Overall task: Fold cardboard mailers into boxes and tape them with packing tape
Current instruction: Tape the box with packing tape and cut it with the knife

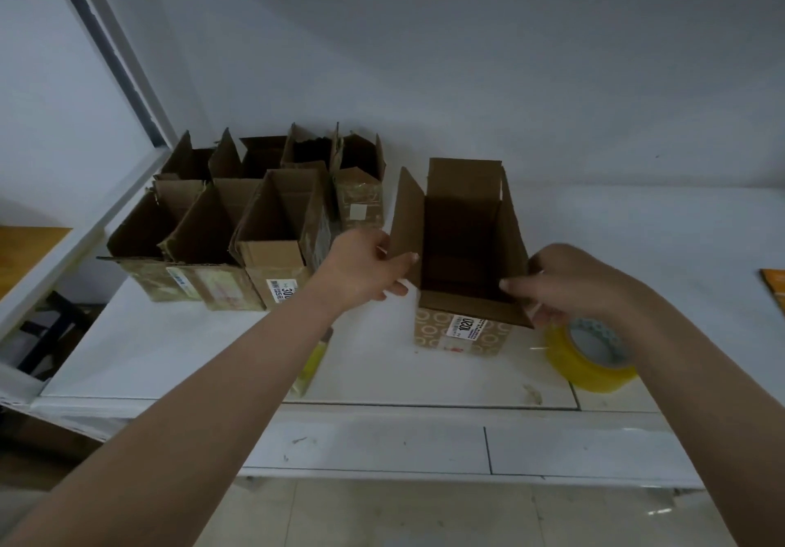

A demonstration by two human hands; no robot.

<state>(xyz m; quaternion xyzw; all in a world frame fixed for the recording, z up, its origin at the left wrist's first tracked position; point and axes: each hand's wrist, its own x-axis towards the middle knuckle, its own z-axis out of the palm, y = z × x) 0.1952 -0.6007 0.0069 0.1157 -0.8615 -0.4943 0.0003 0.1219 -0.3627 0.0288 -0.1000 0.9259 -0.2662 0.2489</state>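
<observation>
Two bare forearms reach up from the bottom of the frame to an upright brown cardboard box (pixel 463 266) with open top flaps, standing at centre right on the white tabletop (pixel 212 355). Left hand (pixel 365 268) pinches its left flap; right hand (pixel 573 283) grips its right flap. Just right of the box, partly under the right wrist, lies a yellow packing tape roll (pixel 590 357). More open cardboard boxes (pixel 255 223) cluster at centre left.

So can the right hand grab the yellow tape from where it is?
Probably yes. The tape roll lies just beneath the right hand, nothing between them, though that hand would first have to let go of the open box.
</observation>
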